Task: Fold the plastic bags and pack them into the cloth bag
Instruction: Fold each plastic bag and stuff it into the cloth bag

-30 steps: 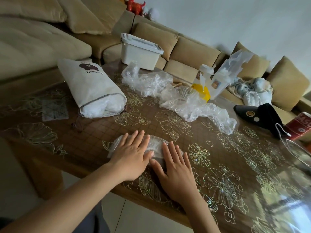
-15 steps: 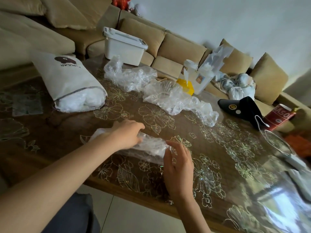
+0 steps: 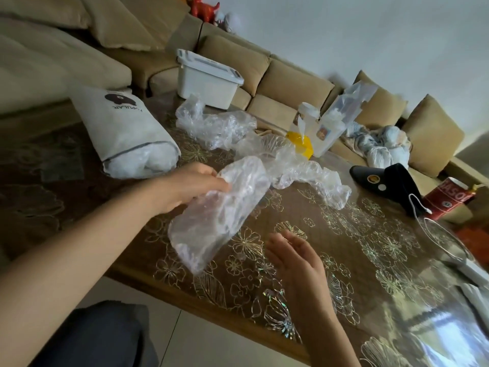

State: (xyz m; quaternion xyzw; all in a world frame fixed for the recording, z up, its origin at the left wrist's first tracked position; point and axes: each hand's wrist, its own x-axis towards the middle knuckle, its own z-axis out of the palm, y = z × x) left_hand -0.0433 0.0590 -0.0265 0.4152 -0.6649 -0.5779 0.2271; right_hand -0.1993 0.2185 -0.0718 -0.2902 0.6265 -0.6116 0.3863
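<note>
The left hand (image 3: pixel 190 186) grips the top end of the folded plastic bag (image 3: pixel 222 215), which hangs tilted above the table (image 3: pixel 370 247). The right hand (image 3: pixel 293 258) is open with relaxed fingers, near the bag's lower end but apart from it. The cloth bag (image 3: pixel 127 131) lies at the far left. Half a second ago the bag lay on the table with both hands on it.

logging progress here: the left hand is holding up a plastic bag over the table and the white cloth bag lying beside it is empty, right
Not empty: the head view shows the cloth bag packed, with white plastic filling its open mouth. The rest holds: the left hand holds up a plastic bag over the table.
</note>
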